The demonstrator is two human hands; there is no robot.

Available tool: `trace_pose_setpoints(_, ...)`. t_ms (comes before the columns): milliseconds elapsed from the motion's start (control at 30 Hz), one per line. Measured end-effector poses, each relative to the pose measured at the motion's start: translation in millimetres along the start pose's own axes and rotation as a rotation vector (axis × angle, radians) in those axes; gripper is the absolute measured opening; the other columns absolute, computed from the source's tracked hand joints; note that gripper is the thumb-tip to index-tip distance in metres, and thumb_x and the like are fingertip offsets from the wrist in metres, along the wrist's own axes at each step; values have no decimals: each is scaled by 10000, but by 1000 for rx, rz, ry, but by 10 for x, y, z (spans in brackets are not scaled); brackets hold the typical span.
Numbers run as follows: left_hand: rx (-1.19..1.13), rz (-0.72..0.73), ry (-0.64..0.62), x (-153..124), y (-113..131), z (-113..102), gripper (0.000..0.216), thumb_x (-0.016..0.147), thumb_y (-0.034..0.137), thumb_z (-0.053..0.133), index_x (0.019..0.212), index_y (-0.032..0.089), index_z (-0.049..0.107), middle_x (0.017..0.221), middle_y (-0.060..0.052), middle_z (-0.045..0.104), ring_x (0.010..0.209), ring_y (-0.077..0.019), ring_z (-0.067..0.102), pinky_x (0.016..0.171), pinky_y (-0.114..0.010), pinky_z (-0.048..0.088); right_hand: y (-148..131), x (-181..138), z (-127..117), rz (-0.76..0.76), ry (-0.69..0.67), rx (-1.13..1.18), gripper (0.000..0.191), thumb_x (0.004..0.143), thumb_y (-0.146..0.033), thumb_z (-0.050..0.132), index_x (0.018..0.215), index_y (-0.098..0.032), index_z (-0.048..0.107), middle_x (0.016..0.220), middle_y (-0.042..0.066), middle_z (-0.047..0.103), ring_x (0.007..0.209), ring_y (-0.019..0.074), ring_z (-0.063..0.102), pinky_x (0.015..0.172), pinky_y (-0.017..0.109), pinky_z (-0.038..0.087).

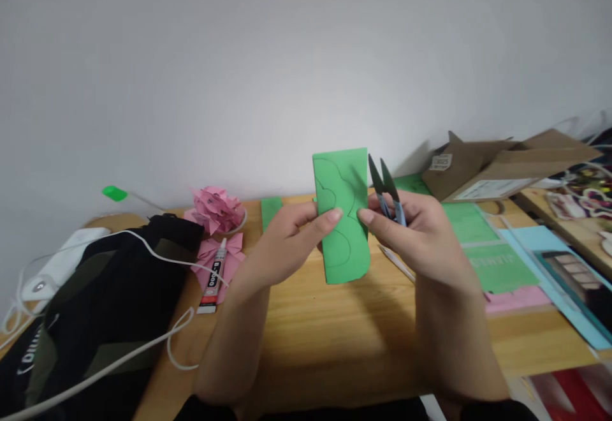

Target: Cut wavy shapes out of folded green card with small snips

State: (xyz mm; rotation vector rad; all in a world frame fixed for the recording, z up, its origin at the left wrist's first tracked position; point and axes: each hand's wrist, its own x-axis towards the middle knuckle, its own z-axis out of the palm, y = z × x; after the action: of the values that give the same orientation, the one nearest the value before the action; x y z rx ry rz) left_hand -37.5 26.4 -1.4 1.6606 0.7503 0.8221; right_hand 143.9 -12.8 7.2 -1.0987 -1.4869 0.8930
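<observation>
A folded piece of green paper [345, 182] is held upright in front of me, with curved pencil outlines drawn on its face. My left hand [291, 236] pinches its left edge, thumb on the front and fingers behind. On the opposite edge, the thumb of my right hand [421, 233] presses the paper. Thread snips [389, 192] with dark blades and light blue handles rest in that same right hand, blades pointing up and slightly apart. The bottom right corner of the paper is rounded off.
Pink paper flower [217, 209], glue tube [213, 277] and black bag [109, 319] lie left, crossed by white cables. On the right are a pencil [398, 263], green sheets [500, 268], a light blue sheet [530, 249] and an open cardboard box [492, 159]. A wall stands behind.
</observation>
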Motion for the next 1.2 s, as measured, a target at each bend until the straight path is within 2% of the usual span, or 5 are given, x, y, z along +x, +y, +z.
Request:
trace_pose_setpoints(200,6,51,36,3,-14,4,324,930,399,512,729,159,596,660,6,532,618,-120,469,586,-251,384,74,26,-28,3,-83,-31,297,865,-279,592,624,-205,434,576,-68,285,514,87,234,456,247,212)
trace_pose_setpoints(533,192,138,91,1,-69,29,413,943,363,483,577,184,420,523,40,408,500,-90,376,481,-242,282,112,11,-51,8,-110,-49,319,878,-313,579,631,-212,405,615,-61,266,551,98,236,490,254,222)
trace_pose_setpoints(867,-120,22,52,18,-59,37,395,878,388,573,553,172,518,513,23,487,492,-99,453,490,-232,361,82,3,-21,43,-93,108,363,811,-325,703,596,-207,435,566,-79,261,505,83,200,452,239,200)
trace_pose_setpoints(1100,-488,-137,212,125,-129,102,373,700,466,756,582,153,591,535,10,552,549,-123,530,569,-250,423,91,-11,42,14,129,40,114,807,-269,736,815,-192,653,579,-69,391,521,85,342,483,228,293)
trace_pose_setpoints(1200,-609,-175,297,165,-134,105,368,623,463,814,649,139,641,609,-16,641,587,-144,589,590,-260,455,50,-74,39,-10,192,108,161,827,-322,746,927,-212,686,571,-75,376,497,80,325,452,222,278)
